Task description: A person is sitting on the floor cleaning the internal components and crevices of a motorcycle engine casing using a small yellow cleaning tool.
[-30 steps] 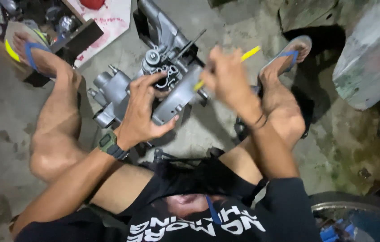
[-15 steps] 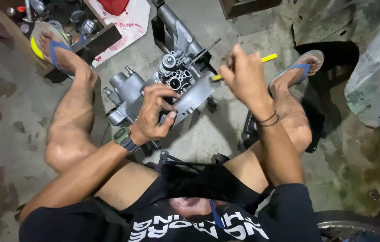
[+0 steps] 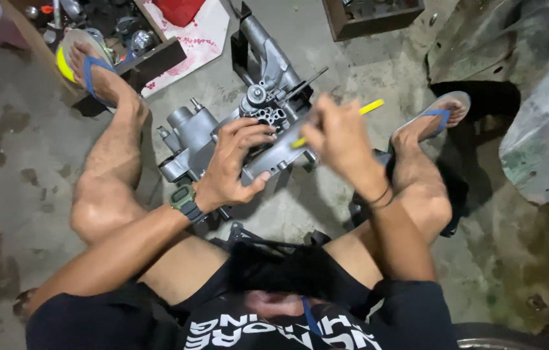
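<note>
Since the earlier frame, the right hand (image 3: 339, 139) is lowered, closed around the yellow-handled tool (image 3: 336, 123). The engine casing (image 3: 242, 139) is gripped by the left hand (image 3: 232, 165).

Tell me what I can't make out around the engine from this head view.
- Tool tip: hidden behind the right hand; only the yellow-handled tool shaft shows.
- Right hand's grip: motion-blurred.
- Engine casing face under the left hand: covered by the palm.
- Parts in the wooden tray: cut off by the top edge.
</note>
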